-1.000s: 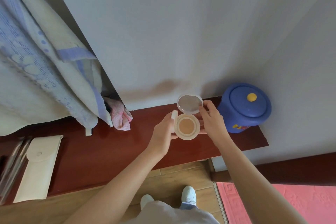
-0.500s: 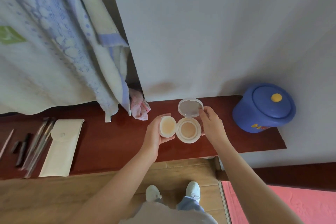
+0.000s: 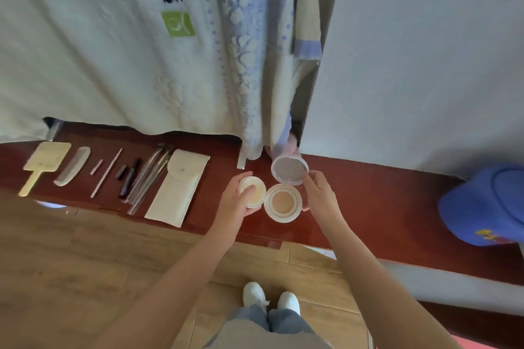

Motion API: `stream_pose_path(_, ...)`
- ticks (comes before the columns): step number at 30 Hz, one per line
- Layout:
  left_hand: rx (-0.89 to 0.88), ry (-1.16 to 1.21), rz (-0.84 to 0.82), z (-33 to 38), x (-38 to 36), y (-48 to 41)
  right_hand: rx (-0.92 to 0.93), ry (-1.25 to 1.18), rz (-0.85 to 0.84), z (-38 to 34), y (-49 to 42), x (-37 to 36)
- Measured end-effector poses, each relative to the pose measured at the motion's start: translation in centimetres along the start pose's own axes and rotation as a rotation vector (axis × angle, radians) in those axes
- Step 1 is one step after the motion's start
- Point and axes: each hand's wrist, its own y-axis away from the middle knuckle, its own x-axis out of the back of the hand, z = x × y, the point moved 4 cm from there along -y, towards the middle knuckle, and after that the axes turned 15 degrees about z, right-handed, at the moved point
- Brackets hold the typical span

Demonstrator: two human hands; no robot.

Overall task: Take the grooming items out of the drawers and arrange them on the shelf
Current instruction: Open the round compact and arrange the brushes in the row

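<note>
Left hand (image 3: 236, 201): closed around the round cream puff (image 3: 253, 195), thumb on top.
Right hand (image 3: 317, 193): fingers pinched on the hinged mirror lid (image 3: 289, 170) of the open white round compact (image 3: 284, 202), base low over the dark red wooden shelf (image 3: 368, 201).
Key relation: puff lay just left of the compact's pan, touching its rim; my left hand was nearer.
Row already laid: white snap pouch (image 3: 177, 187) further left, well apart.
Next, I judged: a short move right to seat the puff.
</note>
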Motion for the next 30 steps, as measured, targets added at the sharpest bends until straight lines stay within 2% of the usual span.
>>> stream_pose_path(6,-0.098,-0.104,-0.013,-0.5,5.7,-2.0,-0.009,0.034,-0.116,-0.4,1.6,-6.6)
stream_pose_path(9,-0.187,-0.291,-0.036,-0.9,8.2,-4.3,-0.018,0.030,-0.128,-0.7,2.0,-9.7)
stream_pose_path(12,-0.241,-0.386,-0.140,-0.9,9.9,-6.5,-0.035,0.017,-0.068,-1.0,2.1,-12.2)
stream_pose_path(21,-0.279,-0.358,-0.382,-0.3,11.7,-9.8,-0.102,-0.026,0.159,-0.5,2.6,-15.4)
stream_pose_path(30,-0.245,-0.379,-0.396,-1.4,11.9,-10.3,-0.097,0.044,0.145,0.1,3.1,-16.0)
